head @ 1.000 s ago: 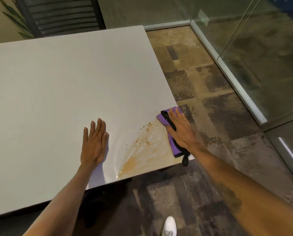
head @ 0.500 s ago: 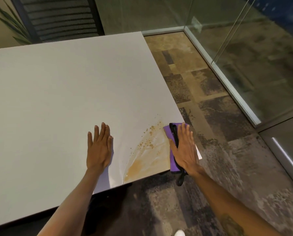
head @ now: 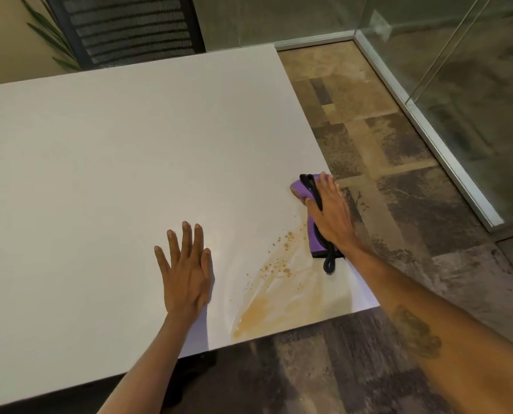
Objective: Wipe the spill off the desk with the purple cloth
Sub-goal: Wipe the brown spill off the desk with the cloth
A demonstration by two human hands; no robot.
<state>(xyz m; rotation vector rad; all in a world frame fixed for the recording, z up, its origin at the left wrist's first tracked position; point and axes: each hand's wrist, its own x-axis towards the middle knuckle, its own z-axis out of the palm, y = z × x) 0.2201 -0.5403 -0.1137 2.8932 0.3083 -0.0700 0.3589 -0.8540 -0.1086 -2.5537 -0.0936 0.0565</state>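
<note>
A brown liquid spill [head: 282,294] spreads over the near right corner of the white desk [head: 114,159], with small droplets scattered at its far end. The purple cloth [head: 301,188], edged in black with a black loop, lies at the desk's right edge just beyond the spill. My right hand [head: 331,216] presses flat on top of it, covering most of it. My left hand [head: 186,270] rests flat on the desk to the left of the spill, fingers spread and holding nothing.
A dark mesh chair [head: 123,28] stands behind the desk's far edge, with plant leaves [head: 49,37] beside it. Patterned carpet floor [head: 398,174] lies to the right, bounded by a glass wall [head: 458,70] on a metal base rail.
My right hand has slid the purple cloth away from me along the desk's right edge, toward the far end of the spill. My left hand has stayed flat in place.
</note>
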